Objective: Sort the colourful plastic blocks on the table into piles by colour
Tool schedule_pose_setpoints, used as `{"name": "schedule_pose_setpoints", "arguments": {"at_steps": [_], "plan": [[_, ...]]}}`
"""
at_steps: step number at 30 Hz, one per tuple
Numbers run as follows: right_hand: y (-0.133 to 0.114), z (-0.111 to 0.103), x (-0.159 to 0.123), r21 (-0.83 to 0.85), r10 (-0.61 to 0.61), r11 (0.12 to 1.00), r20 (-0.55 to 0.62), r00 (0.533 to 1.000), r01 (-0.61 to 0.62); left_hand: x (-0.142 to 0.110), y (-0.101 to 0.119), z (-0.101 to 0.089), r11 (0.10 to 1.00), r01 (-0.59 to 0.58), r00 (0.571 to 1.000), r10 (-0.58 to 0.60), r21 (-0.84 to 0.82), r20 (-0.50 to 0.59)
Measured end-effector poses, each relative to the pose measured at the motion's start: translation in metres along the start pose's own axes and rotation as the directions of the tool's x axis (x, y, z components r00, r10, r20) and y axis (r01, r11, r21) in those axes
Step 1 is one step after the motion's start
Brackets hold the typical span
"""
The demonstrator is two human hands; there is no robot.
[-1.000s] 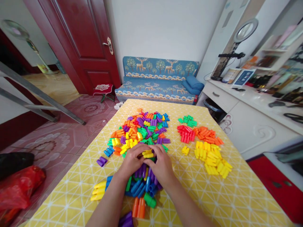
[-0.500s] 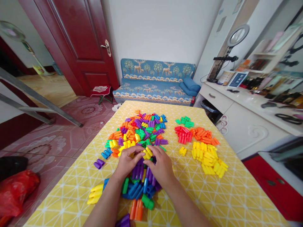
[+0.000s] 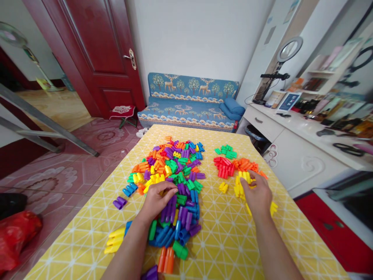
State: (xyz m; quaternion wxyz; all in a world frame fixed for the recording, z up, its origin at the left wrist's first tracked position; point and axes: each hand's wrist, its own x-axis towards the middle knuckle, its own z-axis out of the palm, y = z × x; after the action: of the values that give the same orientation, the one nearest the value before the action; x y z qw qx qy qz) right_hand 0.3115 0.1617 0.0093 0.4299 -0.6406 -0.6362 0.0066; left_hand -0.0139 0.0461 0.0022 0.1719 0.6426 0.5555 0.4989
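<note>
A big mixed heap of coloured plastic tube blocks (image 3: 171, 167) covers the middle of the yellow tablecloth (image 3: 221, 233). To its right lie sorted groups: green (image 3: 226, 151), red (image 3: 223, 167), orange (image 3: 246, 165) and yellow (image 3: 241, 184). My left hand (image 3: 157, 200) rests on the near edge of the heap, fingers curled over purple and blue blocks. My right hand (image 3: 256, 194) lies on the yellow group with its fingers bent down onto the blocks; whether it holds one is hidden.
Loose blocks lie near me: yellow (image 3: 113, 240), orange (image 3: 165, 259), green (image 3: 180, 250), purple (image 3: 119, 202). A white dresser (image 3: 297, 155) stands close on the right, a blue sofa (image 3: 189, 101) beyond the table, a red door (image 3: 99, 50) at the left.
My right hand left the heap, where both hands held a yellow block, and moved right onto the yellow group. The left hand stayed at the heap.
</note>
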Motion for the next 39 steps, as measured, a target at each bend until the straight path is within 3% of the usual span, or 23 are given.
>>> {"name": "schedule_pose_setpoints", "arguments": {"at_steps": [4,9,12,15,18,22,25,32,36,39], "plan": [[0.034,-0.006,0.012,-0.293,0.093,0.954,0.104,0.99,-0.059,0.0,-0.004,0.001,1.0,-0.002,1.0,0.002,0.012,-0.018],[0.042,-0.005,0.007,-0.401,0.069,0.916,0.138,0.988,-0.008,0.0,-0.004,0.0,1.0,-0.004,0.999,0.005,0.029,-0.034],[0.04,-0.005,0.004,-0.395,0.01,0.919,0.042,0.999,0.007,-0.001,-0.003,0.0,0.999,-0.007,0.999,0.008,0.032,-0.032],[0.029,-0.002,-0.004,-0.319,-0.129,0.942,-0.05,0.99,0.106,-0.001,-0.002,0.0,0.999,-0.006,1.0,0.007,0.032,-0.025],[0.009,0.006,-0.016,-0.228,-0.287,0.928,0.067,0.956,0.294,-0.001,-0.002,0.0,0.999,0.005,1.0,-0.004,0.035,-0.027],[-0.009,0.02,-0.031,-0.181,-0.404,0.866,0.295,0.866,0.465,-0.001,-0.001,0.0,0.999,0.028,0.999,-0.028,0.031,-0.023],[-0.007,0.026,-0.034,-0.195,-0.41,0.853,0.327,0.852,0.485,0.0,-0.001,-0.001,0.999,0.034,0.999,-0.034,0.027,-0.021],[0.004,0.021,-0.031,-0.318,-0.368,0.838,0.271,0.889,0.444,0.0,-0.002,0.0,0.999,0.036,0.999,-0.036,0.019,-0.019],[-0.006,0.02,-0.034,-0.32,-0.381,0.838,0.237,0.894,0.442,0.0,0.0,0.0,0.999,0.035,0.999,-0.034,0.019,-0.012],[-0.02,0.023,-0.042,-0.221,-0.403,0.868,0.21,0.891,0.445,0.001,0.0,-0.008,0.998,0.045,0.997,-0.042,0.049,-0.06]]}}
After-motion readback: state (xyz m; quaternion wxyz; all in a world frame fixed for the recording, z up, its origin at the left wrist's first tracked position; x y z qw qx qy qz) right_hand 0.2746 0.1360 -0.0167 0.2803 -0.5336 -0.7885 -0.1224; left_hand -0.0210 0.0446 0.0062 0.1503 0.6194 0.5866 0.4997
